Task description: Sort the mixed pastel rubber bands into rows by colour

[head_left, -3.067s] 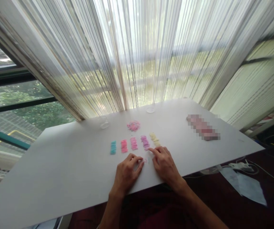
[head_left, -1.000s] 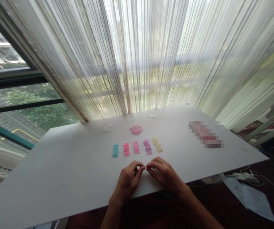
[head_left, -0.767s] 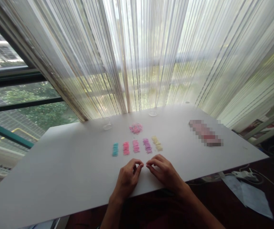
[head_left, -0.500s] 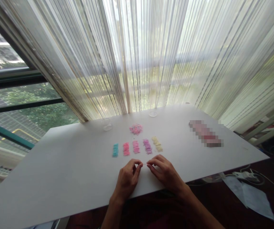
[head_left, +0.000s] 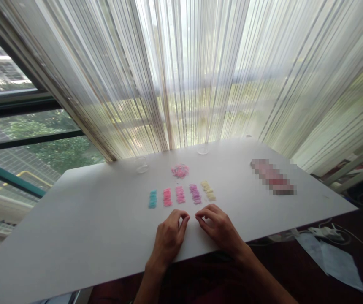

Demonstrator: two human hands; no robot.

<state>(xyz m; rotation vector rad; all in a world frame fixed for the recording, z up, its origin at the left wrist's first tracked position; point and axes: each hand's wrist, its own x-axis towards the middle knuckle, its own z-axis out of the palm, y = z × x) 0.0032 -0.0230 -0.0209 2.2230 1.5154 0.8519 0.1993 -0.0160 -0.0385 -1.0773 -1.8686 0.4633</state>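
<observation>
My left hand (head_left: 169, 236) is over the front of the white table, thumb and index finger pinched at the tip. Facing it, a small gap away, my right hand (head_left: 219, 228) makes the same pinch. Whatever sits between the fingertips is too small to make out. Just beyond them lie neat rows of tiny thin pieces: turquoise (head_left: 153, 199), bright pink (head_left: 167, 197), light pink (head_left: 180, 194), purple (head_left: 196, 194) and cream (head_left: 208, 191). Behind these rows is a loose pile of mostly pink pieces (head_left: 180, 170).
On the white table (head_left: 83, 219), a clear round container (head_left: 142, 165) and a clear round dish or lid (head_left: 202, 150) stand near the curtain (head_left: 197, 84). A blurred-out pinkish object (head_left: 272, 177) lies at the right. Cables and a power strip (head_left: 325, 233) are below the right edge.
A thin pale strand showed between the two pinches earlier; now I cannot see it. The fingertips are very slightly farther apart. The rows and pile stay as they were.
</observation>
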